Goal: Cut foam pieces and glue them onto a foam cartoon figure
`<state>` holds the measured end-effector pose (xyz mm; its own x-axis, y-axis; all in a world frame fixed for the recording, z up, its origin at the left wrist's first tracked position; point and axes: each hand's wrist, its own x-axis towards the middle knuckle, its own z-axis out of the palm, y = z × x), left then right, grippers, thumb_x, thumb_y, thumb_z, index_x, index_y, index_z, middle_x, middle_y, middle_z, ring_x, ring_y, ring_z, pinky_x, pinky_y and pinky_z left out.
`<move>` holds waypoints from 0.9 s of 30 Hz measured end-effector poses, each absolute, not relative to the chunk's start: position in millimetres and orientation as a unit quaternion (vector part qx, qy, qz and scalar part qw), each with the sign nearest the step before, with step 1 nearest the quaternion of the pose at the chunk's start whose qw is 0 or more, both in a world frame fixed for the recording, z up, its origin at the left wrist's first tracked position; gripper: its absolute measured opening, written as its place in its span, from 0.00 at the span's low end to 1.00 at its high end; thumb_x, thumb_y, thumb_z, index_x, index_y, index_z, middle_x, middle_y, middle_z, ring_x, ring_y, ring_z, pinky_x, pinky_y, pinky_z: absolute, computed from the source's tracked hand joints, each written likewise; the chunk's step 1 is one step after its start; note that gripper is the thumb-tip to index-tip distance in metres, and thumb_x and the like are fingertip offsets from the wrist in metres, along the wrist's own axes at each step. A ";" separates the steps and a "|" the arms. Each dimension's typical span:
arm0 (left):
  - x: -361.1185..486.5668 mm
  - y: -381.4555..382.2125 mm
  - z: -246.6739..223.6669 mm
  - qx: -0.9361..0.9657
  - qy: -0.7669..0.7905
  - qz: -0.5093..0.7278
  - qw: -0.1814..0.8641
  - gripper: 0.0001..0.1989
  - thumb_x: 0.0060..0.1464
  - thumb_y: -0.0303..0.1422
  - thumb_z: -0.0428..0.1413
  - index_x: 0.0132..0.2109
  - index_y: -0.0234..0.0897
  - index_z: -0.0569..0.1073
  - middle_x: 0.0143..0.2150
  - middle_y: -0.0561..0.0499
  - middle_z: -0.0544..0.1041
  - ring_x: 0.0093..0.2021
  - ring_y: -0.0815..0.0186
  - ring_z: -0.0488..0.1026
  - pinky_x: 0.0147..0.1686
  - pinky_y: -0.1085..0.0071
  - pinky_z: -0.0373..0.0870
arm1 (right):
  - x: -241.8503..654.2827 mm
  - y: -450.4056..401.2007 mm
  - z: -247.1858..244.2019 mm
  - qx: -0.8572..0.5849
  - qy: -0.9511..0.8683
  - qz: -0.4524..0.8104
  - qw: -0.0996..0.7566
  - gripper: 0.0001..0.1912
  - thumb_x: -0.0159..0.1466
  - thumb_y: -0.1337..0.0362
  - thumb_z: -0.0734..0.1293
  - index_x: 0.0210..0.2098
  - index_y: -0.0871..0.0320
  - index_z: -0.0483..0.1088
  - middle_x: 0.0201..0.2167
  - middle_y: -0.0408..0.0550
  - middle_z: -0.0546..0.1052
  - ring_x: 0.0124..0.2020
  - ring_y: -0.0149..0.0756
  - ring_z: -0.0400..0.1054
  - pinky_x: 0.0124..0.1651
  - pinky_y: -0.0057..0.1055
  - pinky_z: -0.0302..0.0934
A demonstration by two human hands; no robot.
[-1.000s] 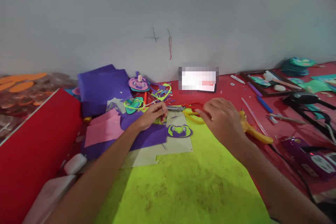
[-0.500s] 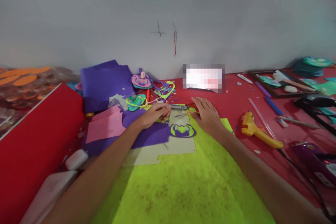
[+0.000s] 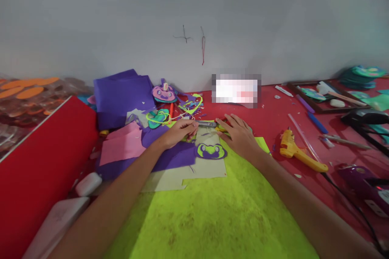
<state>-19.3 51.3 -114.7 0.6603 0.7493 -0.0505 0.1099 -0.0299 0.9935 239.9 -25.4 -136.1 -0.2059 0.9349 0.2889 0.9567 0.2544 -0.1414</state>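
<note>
A pair of scissors [image 3: 207,124] lies crosswise at the far end of the work sheets, blades toward the left. My left hand [image 3: 181,132] is closed, its thumb and fingers pinching the blade end. Over the handle end, my right hand [image 3: 240,132] is palm down with fingers stretched and spread, hiding the handles. A yellow-green piece [image 3: 221,128] peeks out under its fingers. Between and just below the hands, a purple and lime face-shaped cutout [image 3: 211,151] rests on a pale sheet [image 3: 209,168].
Under my arms spreads a large lime sheet [image 3: 225,210]. Purple sheets [image 3: 121,97], pink foam [image 3: 121,145] and scraps [image 3: 194,103] are left. To the right are a yellow glue gun [image 3: 299,156], pens [image 3: 317,123] and a dark tray [image 3: 328,107]. A red board [image 3: 39,170] slants at left.
My right hand has shifted slightly and its fingers are more spread. The red handle part seen before is now covered, and more of the yellow-green piece shows. My left hand stays put.
</note>
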 end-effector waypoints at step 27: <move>-18.3 51.2 -108.0 0.599 0.286 0.325 0.673 0.26 0.59 0.46 0.62 0.23 0.36 0.61 0.24 0.53 0.67 0.22 0.73 0.62 0.23 0.74 0.56 | 241.0 -25.5 -135.7 -0.596 -0.777 -0.015 0.203 0.24 0.76 0.51 0.59 0.65 0.54 0.68 0.66 0.59 0.71 0.67 0.56 0.63 0.65 0.54 0.60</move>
